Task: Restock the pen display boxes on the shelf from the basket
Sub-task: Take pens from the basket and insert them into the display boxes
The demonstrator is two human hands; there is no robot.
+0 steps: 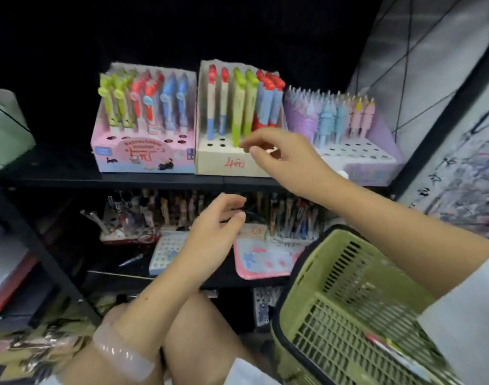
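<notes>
- The right hand [276, 154] reaches to the beige box [224, 159] on the shelf [154, 180], fingers loosely curled at the foot of a green pen [237, 107]; whether they pinch it I cannot tell, likely seating it in a hole.
- The left hand [218, 229] hovers lower, relaxed and holding nothing, probably ready to help.
- The basket [346, 309] hangs on the right forearm, keeping stock near; one pen [390, 348] lies in it.
- The pink box [143, 151] and purple box [360, 157] flank the beige one, with empty front holes awaiting stock.
</notes>
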